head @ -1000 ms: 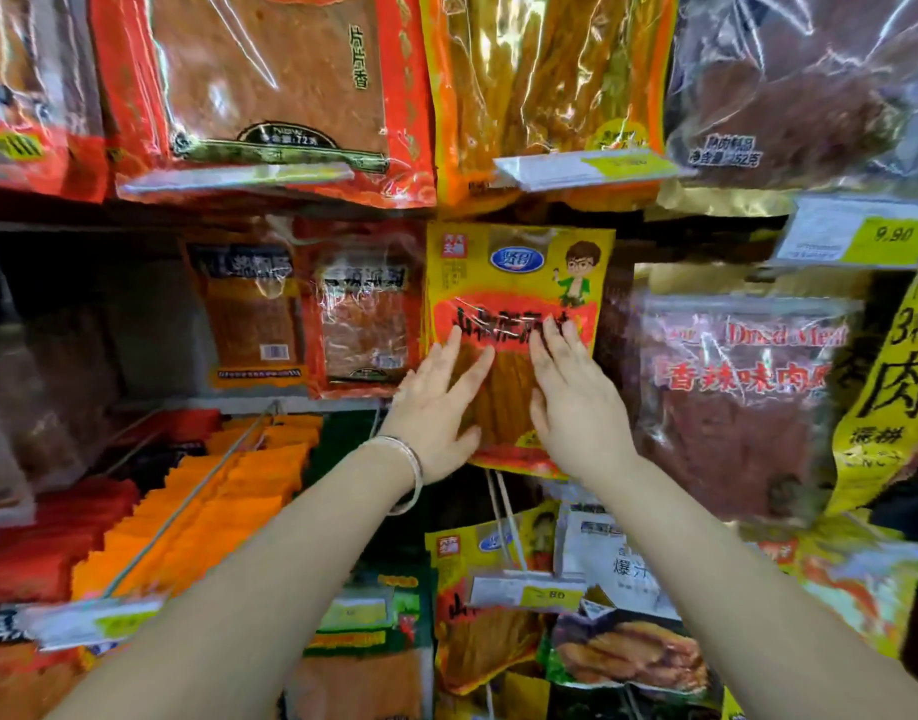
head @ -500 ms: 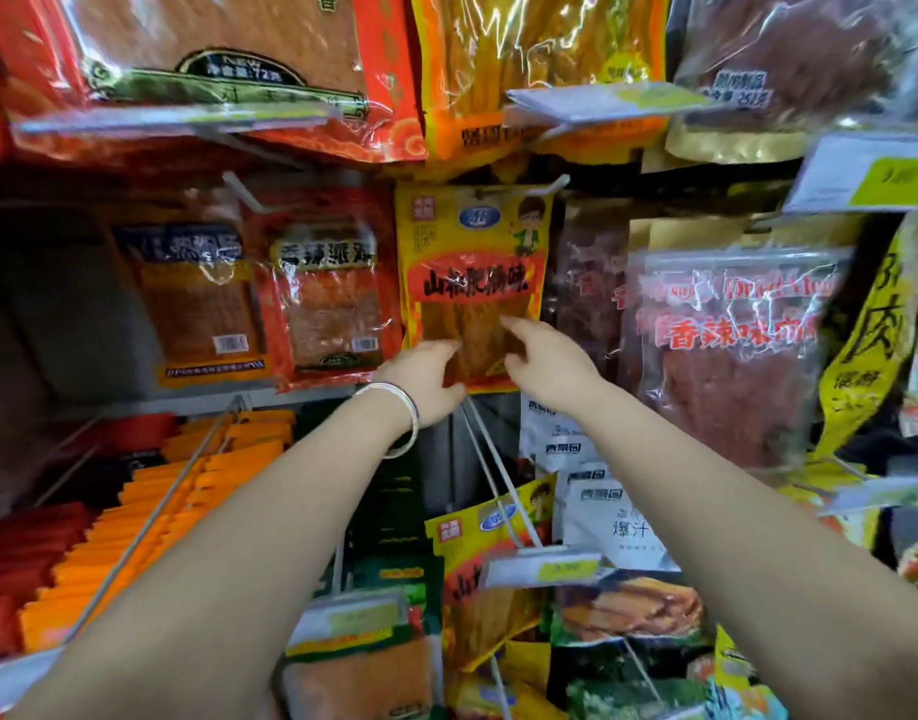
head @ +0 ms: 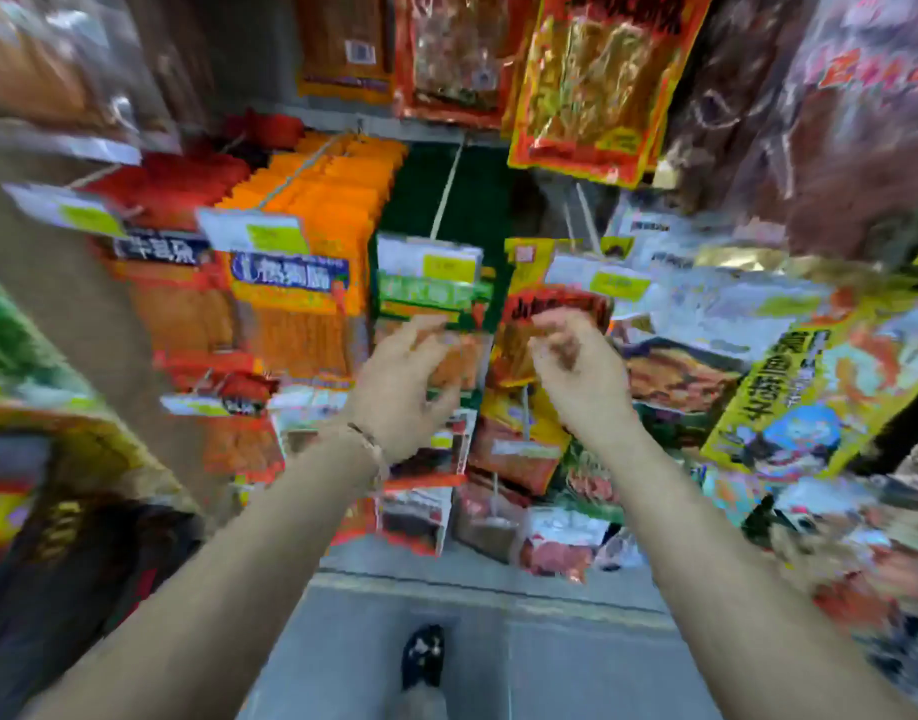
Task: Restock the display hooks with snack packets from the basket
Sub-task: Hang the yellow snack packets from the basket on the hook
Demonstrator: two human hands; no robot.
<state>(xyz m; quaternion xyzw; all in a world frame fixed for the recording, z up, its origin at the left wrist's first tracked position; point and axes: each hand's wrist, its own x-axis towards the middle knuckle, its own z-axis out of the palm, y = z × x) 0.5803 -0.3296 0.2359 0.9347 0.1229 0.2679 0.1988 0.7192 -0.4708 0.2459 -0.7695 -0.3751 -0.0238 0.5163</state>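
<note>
Both hands hang in front of the display, touching no packet. The left hand (head: 405,376), a bracelet (head: 366,441) on its wrist, has its fingers spread and relaxed before a green packet (head: 431,298) at the display's middle. The right hand (head: 576,376) has loosely curled fingers and holds nothing, though blur softens it. A yellow-and-red snack packet (head: 581,85) hangs at the display's top edge, right of centre. Orange packets (head: 311,283) fill display hooks (head: 446,189) toward the left. A shoe (head: 423,654) stands on the floor (head: 550,662).
</note>
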